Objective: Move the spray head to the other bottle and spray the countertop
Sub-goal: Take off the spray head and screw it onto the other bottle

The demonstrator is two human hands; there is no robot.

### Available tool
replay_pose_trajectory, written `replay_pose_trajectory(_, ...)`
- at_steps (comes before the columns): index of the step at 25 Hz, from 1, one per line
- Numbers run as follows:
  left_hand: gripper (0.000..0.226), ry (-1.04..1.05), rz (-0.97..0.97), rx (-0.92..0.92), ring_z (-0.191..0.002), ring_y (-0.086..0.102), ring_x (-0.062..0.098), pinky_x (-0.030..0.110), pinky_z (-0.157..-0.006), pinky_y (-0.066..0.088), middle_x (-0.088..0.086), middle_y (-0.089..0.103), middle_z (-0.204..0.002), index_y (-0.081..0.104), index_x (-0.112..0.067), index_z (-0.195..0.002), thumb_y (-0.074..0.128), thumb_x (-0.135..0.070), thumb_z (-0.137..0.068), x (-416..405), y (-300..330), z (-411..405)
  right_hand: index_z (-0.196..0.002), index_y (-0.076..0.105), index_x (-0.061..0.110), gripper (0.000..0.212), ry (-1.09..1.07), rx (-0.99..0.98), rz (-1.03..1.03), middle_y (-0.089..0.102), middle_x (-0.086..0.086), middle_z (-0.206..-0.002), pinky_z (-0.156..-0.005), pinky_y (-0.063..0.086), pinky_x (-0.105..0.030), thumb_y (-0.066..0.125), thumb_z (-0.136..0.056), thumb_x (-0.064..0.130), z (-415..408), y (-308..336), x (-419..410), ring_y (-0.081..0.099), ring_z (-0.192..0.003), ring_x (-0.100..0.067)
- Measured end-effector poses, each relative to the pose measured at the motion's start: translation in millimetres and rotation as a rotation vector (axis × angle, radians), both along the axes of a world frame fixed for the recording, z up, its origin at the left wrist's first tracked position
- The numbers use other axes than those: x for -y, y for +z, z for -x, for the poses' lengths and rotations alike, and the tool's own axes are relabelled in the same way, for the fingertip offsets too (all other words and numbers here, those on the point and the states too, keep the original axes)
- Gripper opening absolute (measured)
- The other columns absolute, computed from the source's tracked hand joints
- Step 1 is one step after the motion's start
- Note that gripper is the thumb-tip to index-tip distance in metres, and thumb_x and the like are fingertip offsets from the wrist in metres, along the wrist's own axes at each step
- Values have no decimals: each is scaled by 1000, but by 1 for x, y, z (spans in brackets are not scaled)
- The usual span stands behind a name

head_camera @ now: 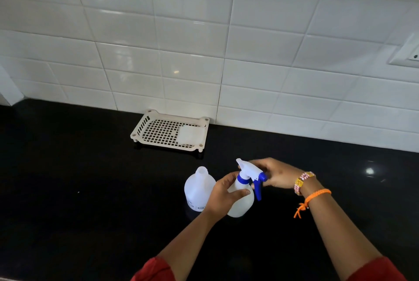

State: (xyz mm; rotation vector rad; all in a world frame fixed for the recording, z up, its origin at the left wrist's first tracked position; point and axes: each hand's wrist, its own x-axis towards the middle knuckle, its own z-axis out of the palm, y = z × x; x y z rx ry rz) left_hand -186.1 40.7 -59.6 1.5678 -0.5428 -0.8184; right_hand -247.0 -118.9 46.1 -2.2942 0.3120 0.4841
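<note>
Left hand (223, 194) clamps the translucent white plastic bottle (241, 201) upright on the black bench (90, 190); right hand (275, 175) grips its white-and-blue spray head (249, 173). The open-necked empty bottle (198, 187) stands just left.

A single wide-angle head-worn camera looked forward and down from above the near edge of the black countertop (90, 190), facing the far white tiled wall (204, 31), close enough that both forearms filled the lower middle and right.
</note>
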Motion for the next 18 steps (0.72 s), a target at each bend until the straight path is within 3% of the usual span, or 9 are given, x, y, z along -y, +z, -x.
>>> replay_pose_trajectory(2, 40, -29, -15, -1, -102, 57, 0, 7, -78, 42, -12, 65, -113, 58, -22, -122, 69, -19, -83, -1, -1, -1, -128, 55, 22, 49, -10, 75, -201, 61, 14, -120, -89, 49, -17, 67, -83, 6, 5, -16, -7, 57, -113, -6)
replay_pose_trajectory(5, 46, -4, -52, 23, -112, 54, 10, 21, -96, 41, -9, 62, -121, 55, -20, -127, 68, -21, -83, 2, -1, -1, -106, 67, 30, 31, -179, 211, -358, 67, 19, -105, -74, 50, -9, 70, -82, 11, 8, -22, -19, 62, -98, 1)
replay_pose_trajectory(8, 34, 79, -6, 66, -106, 59, 10, 22, -93, 44, -12, 66, -109, 60, -25, -115, 68, -16, -84, 6, -1, 4, -92, 72, 28, 27, -512, 452, -447, 74, 6, -95, -84, 56, -27, 72, -77, 5, 16, -42, -42, 68, -93, -9)
replay_pose_trajectory(11, 27, 123, 54, 67, -95, 64, 5, 9, -73, 49, -11, 67, -102, 62, -23, -109, 63, -7, -86, 5, 2, 10, -99, 71, 18, 26, -742, 663, -360, 74, -1, -94, -84, 56, -37, 67, -79, 2, 20, -65, -75, 68, -93, -17)
replay_pose_trajectory(14, 33, 60, 13, 164, -101, 60, -2, 8, -81, 47, -17, 63, -107, 54, -42, -108, 63, -17, -87, 2, 3, 9, -113, 62, 30, 43, -508, 536, -472, 68, 4, -113, -94, 47, -28, 64, -81, 1, 19, -59, -54, 60, -110, -12)
replay_pose_trajectory(16, 38, -22, -48, 227, -115, 53, 7, 24, -101, 42, -14, 55, -121, 46, -39, -122, 59, -26, -89, 3, 0, 8, -126, 51, 36, 57, -298, 300, -540, 58, 8, -130, -105, 37, -30, 63, -79, 6, 18, -47, -29, 49, -124, -8)
replay_pose_trajectory(18, 46, -91, -111, 292, -125, 43, 16, 39, -114, 28, -9, 46, -127, 35, -27, -136, 51, -24, -93, 2, -4, 7, -127, 53, 29, 51, -219, 191, -578, 58, 4, -132, -106, 36, -32, 60, -83, 6, 15, -47, -13, 51, -125, -10)
